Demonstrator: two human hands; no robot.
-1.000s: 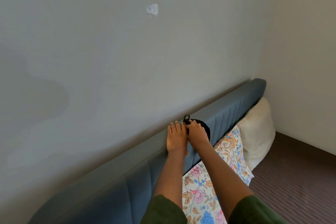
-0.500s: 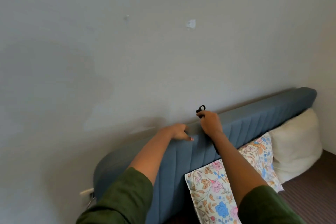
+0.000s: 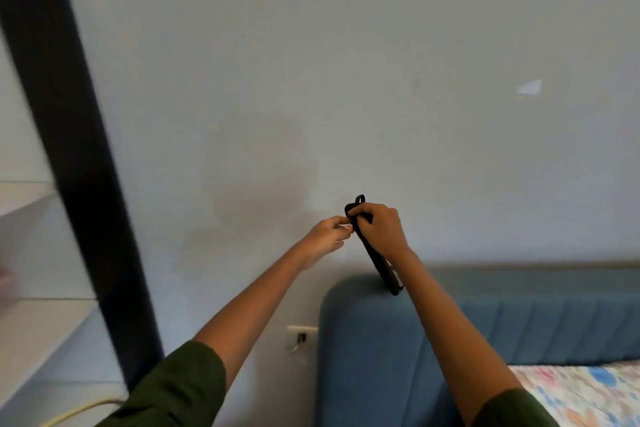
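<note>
My right hand (image 3: pixel 382 227) grips the upper end of a flat black strap-like object (image 3: pixel 379 262), which hangs down along my wrist; a small loop sticks up above my fingers. My left hand (image 3: pixel 327 236) reaches in from the left, its fingertips pinching the same black object just below the loop. Both hands are raised in front of the pale wall, above the left end of the blue padded headboard (image 3: pixel 450 329). Part of the object is hidden inside my right hand.
A floral pillow (image 3: pixel 585 392) lies at the bottom right against the headboard. A wall socket (image 3: pixel 302 333) sits left of the headboard. A dark upright post (image 3: pixel 79 149) and white shelves (image 3: pixel 31 322) stand at the left. A pale cable (image 3: pixel 76 412) runs along the bottom left.
Both hands left the headboard top and rose in front of the wall, the right carrying the black object. The left hand came across to pinch it. The view swung left.
</note>
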